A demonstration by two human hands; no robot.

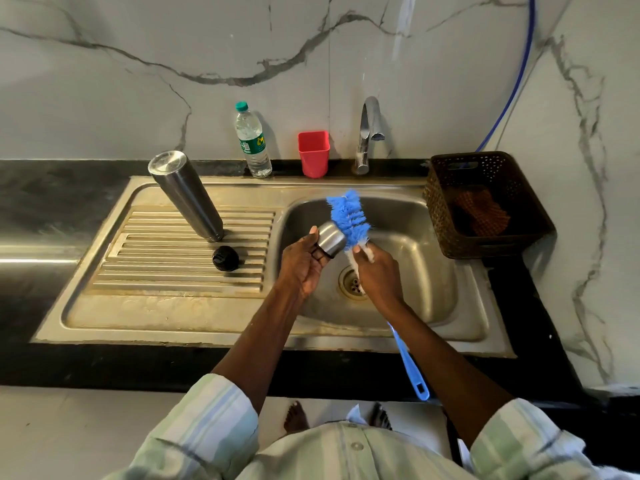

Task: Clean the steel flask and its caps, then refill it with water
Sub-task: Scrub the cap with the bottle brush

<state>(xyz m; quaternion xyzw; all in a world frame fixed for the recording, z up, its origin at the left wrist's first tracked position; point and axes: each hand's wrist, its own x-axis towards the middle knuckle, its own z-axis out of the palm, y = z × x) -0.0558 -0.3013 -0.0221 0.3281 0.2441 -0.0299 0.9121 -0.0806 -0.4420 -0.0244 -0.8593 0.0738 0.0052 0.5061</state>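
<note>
The steel flask [187, 197] stands upside down on the ribbed drainboard [156, 271], left of the basin. A black inner cap [225, 258] lies on the ribs just in front of it. Over the basin, my left hand [303, 261] grips a small steel cap [331, 238]. My right hand [379, 271] grips a bottle brush just below its blue bristles [348, 216], which press against the steel cap. The brush's blue handle [410, 367] runs back under my right forearm.
A steel sink basin [415, 244] with a drain [353, 282] lies under my hands. Behind it stand a tap [367, 133], a red cup [313, 153] and a plastic water bottle [252, 142]. A brown basket [485, 202] sits at the right.
</note>
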